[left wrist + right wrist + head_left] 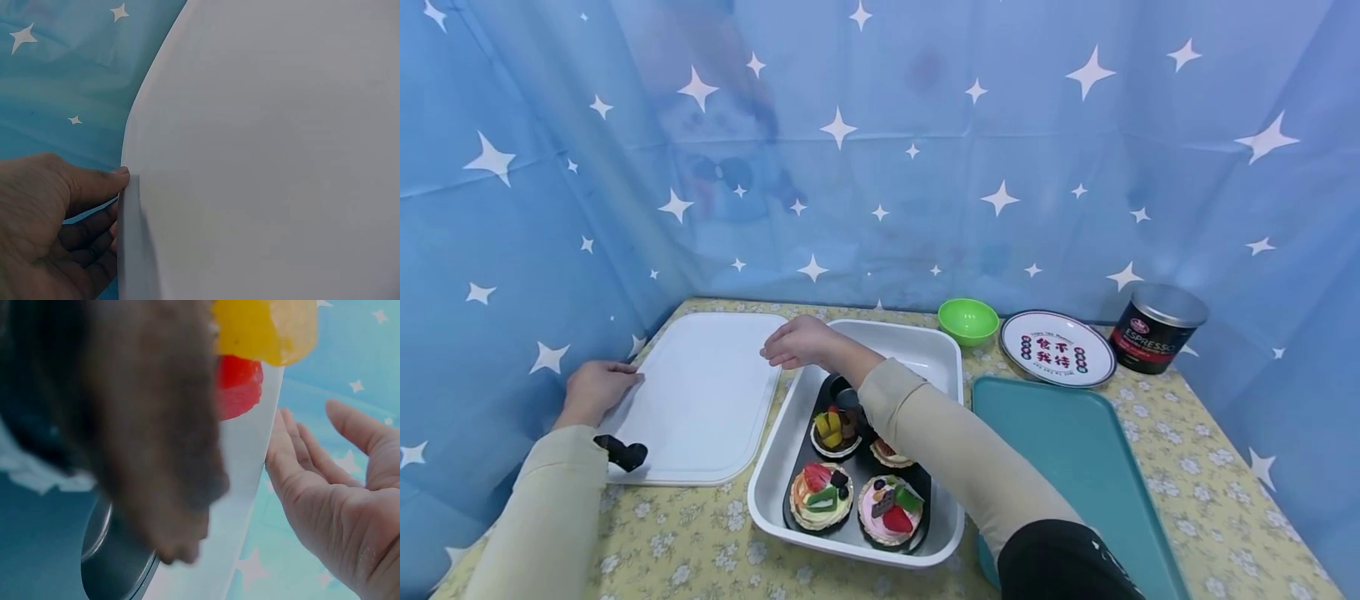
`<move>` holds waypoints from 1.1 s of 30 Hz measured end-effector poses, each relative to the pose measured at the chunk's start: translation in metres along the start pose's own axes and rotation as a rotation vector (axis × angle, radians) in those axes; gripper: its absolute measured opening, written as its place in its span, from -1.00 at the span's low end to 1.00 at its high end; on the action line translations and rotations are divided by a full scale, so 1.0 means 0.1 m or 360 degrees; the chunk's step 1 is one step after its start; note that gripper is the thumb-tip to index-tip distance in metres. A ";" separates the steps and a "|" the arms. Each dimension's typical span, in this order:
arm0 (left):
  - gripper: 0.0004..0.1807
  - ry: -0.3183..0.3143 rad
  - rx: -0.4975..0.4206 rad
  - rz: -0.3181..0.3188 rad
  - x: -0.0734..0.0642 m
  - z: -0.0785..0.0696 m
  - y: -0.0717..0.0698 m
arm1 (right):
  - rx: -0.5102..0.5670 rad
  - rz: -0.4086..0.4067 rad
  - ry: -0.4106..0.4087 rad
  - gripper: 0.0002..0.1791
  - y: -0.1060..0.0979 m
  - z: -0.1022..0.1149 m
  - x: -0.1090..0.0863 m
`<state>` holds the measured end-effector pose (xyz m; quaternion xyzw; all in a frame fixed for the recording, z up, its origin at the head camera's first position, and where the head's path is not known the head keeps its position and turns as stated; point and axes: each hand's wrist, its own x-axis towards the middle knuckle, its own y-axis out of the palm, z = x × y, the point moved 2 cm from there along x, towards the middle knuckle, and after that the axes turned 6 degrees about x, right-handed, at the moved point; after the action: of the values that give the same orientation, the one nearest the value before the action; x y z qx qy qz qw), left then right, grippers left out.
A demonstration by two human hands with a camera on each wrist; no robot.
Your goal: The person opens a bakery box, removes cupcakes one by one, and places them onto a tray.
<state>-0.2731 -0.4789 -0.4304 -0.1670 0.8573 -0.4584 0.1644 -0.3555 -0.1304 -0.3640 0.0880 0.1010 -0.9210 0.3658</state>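
My left hand [597, 387] pinches the left edge of a white board [700, 392] with rounded corners. In the left wrist view, the thumb [112, 181] lies on top of that edge and the other fingers curl beneath. My right hand [805, 342] hovers over the left wall of a white basin [767, 512], near the board's right edge. Its fingers look straight and the thumb stands apart in the right wrist view, holding nothing. Inside the basin, a dark baking pan [850, 532] carries several fruit tarts [822, 498]; my right sleeve hides part of it.
Right of the basin lies a teal tray [1060, 442], partly under my right forearm. Along the back stand a green bowl [968, 321], a white plate [1057, 348] with red characters and a black espresso can [1156, 329]. A blue starred curtain [880, 167] surrounds the flowered tablecloth [692, 533].
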 end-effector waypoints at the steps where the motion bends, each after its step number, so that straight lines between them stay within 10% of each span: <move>1: -0.51 0.0018 -0.0012 -0.0004 0.00 0.00 0.00 | 0.0002 0.0006 0.0003 -0.73 0.00 0.00 -0.01; 10: -0.40 0.0302 -0.0131 -0.0092 -0.11 -0.30 -0.14 | 0.0013 0.0074 -0.0034 -0.74 -0.08 0.13 -0.13; 33: -0.26 0.0497 -0.0164 0.0109 -0.27 -1.07 -0.11 | -0.0018 -0.0010 -0.0198 -0.55 -0.77 0.28 -0.61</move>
<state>-0.2939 -0.3946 -0.3615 -0.0727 0.9000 -0.4283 0.0358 -0.3677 -0.0426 -0.3134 0.0281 0.0834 -0.9252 0.3691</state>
